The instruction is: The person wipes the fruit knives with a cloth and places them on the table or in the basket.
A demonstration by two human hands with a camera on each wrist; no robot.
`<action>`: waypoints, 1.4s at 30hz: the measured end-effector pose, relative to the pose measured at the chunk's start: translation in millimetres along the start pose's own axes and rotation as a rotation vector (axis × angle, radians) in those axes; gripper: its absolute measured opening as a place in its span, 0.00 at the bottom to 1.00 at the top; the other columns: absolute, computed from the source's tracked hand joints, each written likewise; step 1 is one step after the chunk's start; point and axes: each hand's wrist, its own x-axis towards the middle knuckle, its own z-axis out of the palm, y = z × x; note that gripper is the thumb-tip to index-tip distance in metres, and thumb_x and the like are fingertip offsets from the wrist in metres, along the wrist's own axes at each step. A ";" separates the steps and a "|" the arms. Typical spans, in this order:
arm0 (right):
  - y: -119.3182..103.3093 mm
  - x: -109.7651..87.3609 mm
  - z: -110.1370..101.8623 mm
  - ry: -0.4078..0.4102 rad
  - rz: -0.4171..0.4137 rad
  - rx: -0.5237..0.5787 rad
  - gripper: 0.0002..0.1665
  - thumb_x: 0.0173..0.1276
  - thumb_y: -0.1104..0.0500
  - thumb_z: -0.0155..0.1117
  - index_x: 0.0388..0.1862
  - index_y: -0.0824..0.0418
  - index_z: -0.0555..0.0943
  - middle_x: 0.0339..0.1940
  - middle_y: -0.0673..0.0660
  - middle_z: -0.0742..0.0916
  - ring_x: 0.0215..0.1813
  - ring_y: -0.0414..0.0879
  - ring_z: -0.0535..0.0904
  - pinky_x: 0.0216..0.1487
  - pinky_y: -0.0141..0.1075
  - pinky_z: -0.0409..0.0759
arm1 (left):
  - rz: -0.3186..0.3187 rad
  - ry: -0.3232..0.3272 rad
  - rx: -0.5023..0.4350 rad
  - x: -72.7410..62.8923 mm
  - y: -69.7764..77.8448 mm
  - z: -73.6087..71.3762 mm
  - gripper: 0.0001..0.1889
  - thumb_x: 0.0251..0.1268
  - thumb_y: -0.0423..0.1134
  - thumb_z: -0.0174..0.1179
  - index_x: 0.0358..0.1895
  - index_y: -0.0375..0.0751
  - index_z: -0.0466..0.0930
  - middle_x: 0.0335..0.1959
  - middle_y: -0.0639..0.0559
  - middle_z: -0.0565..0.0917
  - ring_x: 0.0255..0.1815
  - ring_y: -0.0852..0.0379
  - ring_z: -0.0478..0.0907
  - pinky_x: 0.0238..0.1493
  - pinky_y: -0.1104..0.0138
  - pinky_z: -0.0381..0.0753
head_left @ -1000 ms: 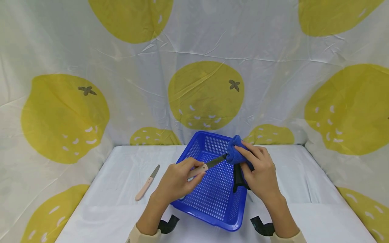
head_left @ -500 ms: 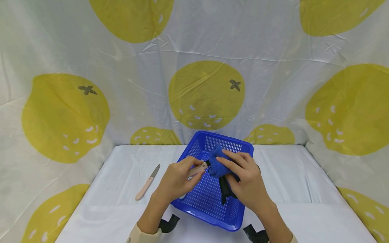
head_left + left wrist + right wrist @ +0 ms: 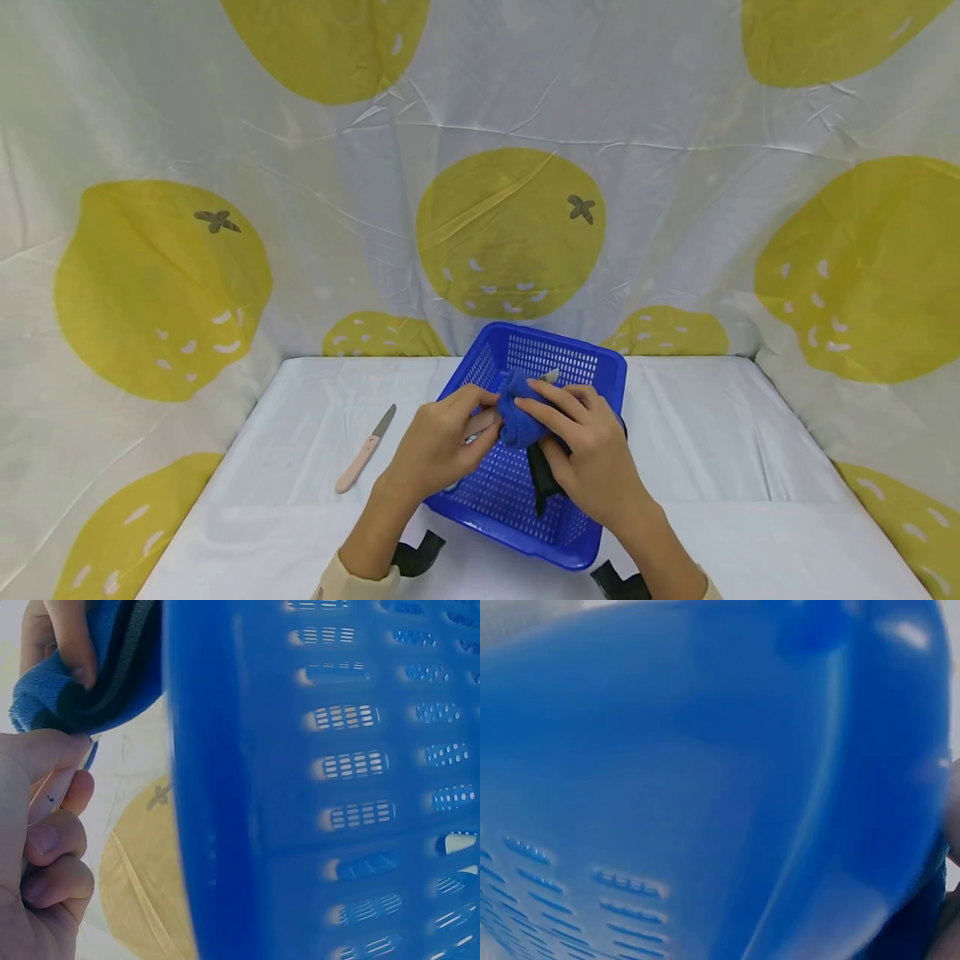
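Over the blue plastic basket, my left hand grips a knife by its pale pink handle. My right hand pinches a folded blue cloth around the blade, right up by the handle. The blade's tip pokes out beyond the right fingers; the middle of the blade is hidden in the cloth. A black-edged part of the cloth hangs under the right hand. In the left wrist view, left fingers curl round the handle beside the cloth.
A second knife with a pink handle lies on the white-covered table, left of the basket. Something small and white shows at the basket's left side. Behind the table hangs a lemon-print curtain. The basket wall fills most of the right wrist view.
My right hand has slid the cloth leftward along the blade from tip to handle, so the tip now shows past the cloth. The left hand stays almost still.
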 end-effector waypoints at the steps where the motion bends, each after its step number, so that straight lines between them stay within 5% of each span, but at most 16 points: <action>1: 1.0 0.0 -0.1 0.002 0.003 -0.004 0.29 0.62 0.69 0.69 0.61 0.48 0.86 0.65 0.52 0.85 0.56 0.51 0.79 0.53 0.49 0.81 | 0.005 -0.001 -0.001 0.4 0.4 -0.2 0.13 0.62 0.32 0.71 0.48 0.39 0.80 0.41 0.49 0.88 0.35 0.60 0.88 0.38 0.74 0.86; 42: 45.8 -3.3 -21.2 0.149 0.147 -0.091 0.29 0.60 0.73 0.70 0.59 0.52 0.87 0.65 0.57 0.85 0.57 0.57 0.78 0.54 0.56 0.82 | -0.043 -0.028 0.020 -0.9 -0.3 -0.1 0.13 0.66 0.38 0.70 0.50 0.42 0.80 0.45 0.53 0.88 0.30 0.65 0.84 0.33 0.80 0.82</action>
